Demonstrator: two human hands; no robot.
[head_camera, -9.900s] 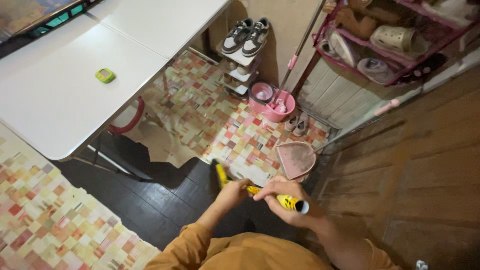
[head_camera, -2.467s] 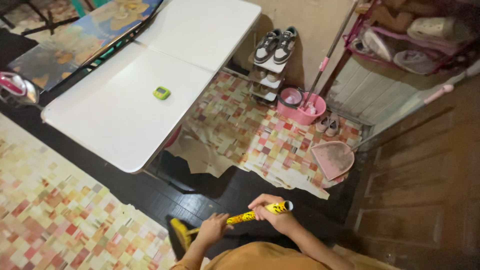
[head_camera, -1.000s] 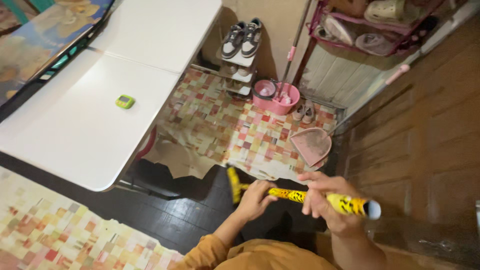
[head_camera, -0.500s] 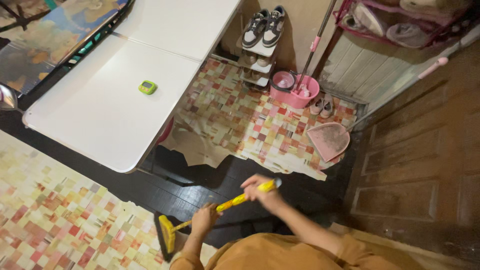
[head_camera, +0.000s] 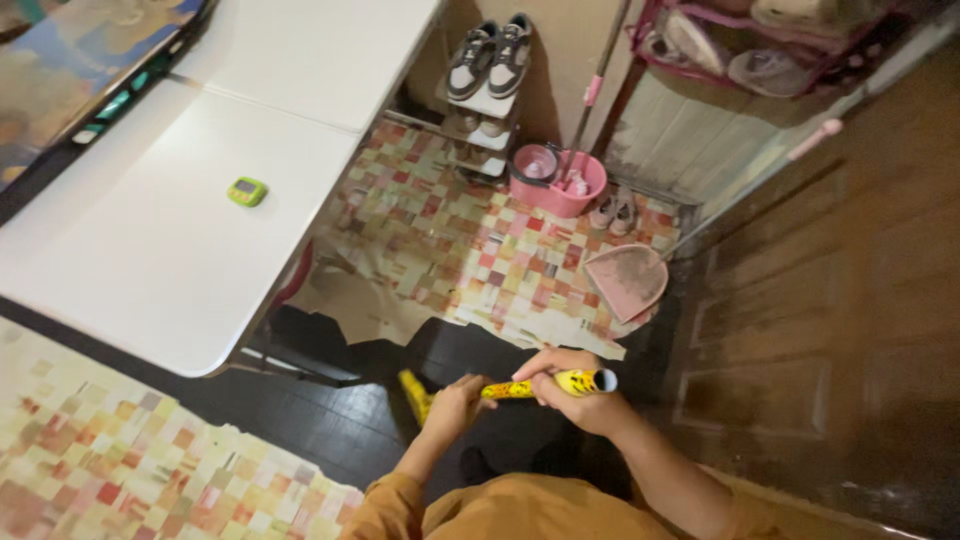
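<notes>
Both my hands hold a yellow patterned broom handle (head_camera: 560, 384) low in the head view. My right hand (head_camera: 573, 386) grips near its open top end. My left hand (head_camera: 456, 402) grips lower down the shaft, just above the yellow broom head (head_camera: 413, 392), which rests on the dark wooden floor (head_camera: 330, 425) beside the torn edge of a checkered floor sheet (head_camera: 470, 240). My orange sleeves show at the bottom edge.
A white folding table (head_camera: 180, 250) with a small green device (head_camera: 246, 191) stands at left. A pink dustpan (head_camera: 625, 280) leans by the wooden door at right. A pink bucket (head_camera: 557, 180), loose shoes and a shoe rack (head_camera: 487, 95) sit against the far wall.
The broom head has swept from the lower left back toward the middle, under my hands. Both hands have kept their hold on the handle throughout.
</notes>
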